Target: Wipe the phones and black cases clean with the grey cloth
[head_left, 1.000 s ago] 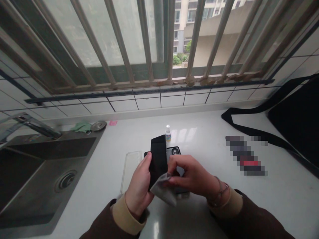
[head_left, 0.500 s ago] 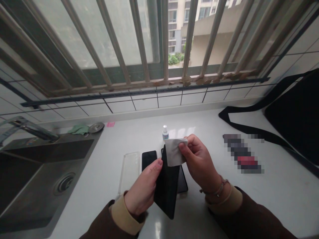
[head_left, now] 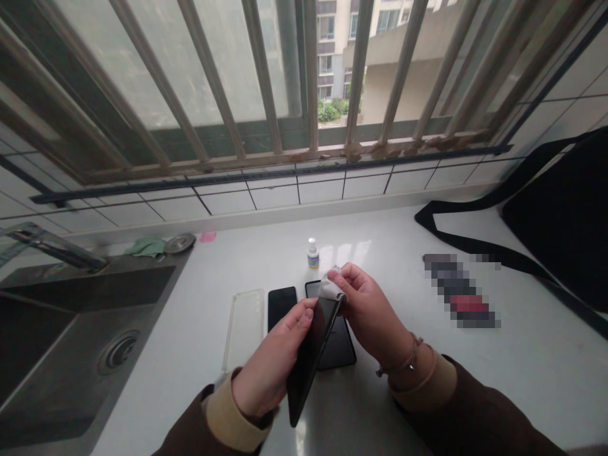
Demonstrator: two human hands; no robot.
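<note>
Brown sleeves point(head_left: 479, 421); tan cuffs point(head_left: 222, 419); wrist bracelet point(head_left: 405, 362)

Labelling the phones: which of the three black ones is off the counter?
The phone gripped by the left hand, tilted on edge, its top end pinched in the right hand's cloth. The other two lie flat on the counter.

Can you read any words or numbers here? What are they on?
No words or numbers can be read.
Small bottle: label too small.
Pixelated things: blurred out.
Dark phone in the left hand, white cloth in the right hand: no text shows.
</note>
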